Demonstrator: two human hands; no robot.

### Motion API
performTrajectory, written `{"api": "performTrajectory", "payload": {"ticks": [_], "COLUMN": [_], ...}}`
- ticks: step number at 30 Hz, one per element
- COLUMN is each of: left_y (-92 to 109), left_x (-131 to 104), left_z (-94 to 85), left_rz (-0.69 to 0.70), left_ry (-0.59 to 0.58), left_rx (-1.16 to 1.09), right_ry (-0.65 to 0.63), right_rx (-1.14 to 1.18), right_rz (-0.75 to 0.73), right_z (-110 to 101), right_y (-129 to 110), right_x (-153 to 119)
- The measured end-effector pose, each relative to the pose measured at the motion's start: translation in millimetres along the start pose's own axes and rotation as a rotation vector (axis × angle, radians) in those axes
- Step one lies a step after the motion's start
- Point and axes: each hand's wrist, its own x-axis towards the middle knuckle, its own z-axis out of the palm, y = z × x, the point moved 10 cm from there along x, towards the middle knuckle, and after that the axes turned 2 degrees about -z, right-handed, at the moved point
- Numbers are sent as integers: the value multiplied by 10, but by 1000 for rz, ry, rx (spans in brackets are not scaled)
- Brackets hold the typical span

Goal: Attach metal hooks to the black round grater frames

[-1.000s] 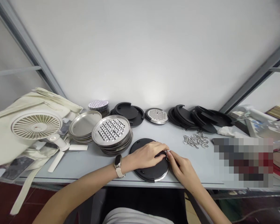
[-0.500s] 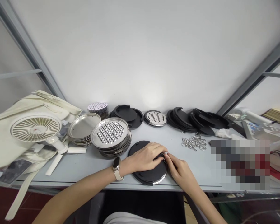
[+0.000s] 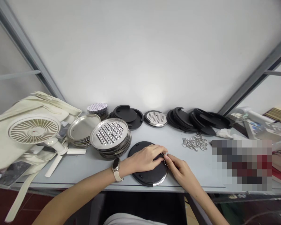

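Observation:
A black round disc (image 3: 152,177) with a metal rim at its lower right lies near the table's front edge. My left hand (image 3: 146,157) rests across it, with thumb and fingertips pinched at its right edge. There my right hand (image 3: 178,167) pinches a small metal ring (image 3: 165,162), which shows partly between the fingertips of both hands. Just what the left fingertips grip is mostly hidden. Beyond my right hand lies a pile of metal rings and clips (image 3: 194,143). Left of the disc stands a stack of metal grater plates (image 3: 110,134).
Plain metal plates (image 3: 83,128) and a white fan (image 3: 34,129) stand at the left. Black round holders (image 3: 128,115), a perforated disc (image 3: 156,118) and more black holders (image 3: 184,120) line the wall. A pixelated patch covers the right side.
The hands stay almost in place at the disc's right edge. A bit more metal shows between the fingertips. The view has shifted very slightly.

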Motion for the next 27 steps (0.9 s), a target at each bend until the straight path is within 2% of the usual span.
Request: {"api": "performTrajectory", "payload": {"ticks": [13, 27], "left_y": [4, 13], "left_x": [3, 5], "left_z": [1, -2], "left_rz": [10, 13], "left_ry": [-1, -9], "left_rx": [-6, -4], "right_ry": [88, 106], "right_rx": [-115, -116], "right_rz": [-92, -72], "right_z": [-26, -58], "right_y": [-58, -89], "right_x": [-50, -62]}}
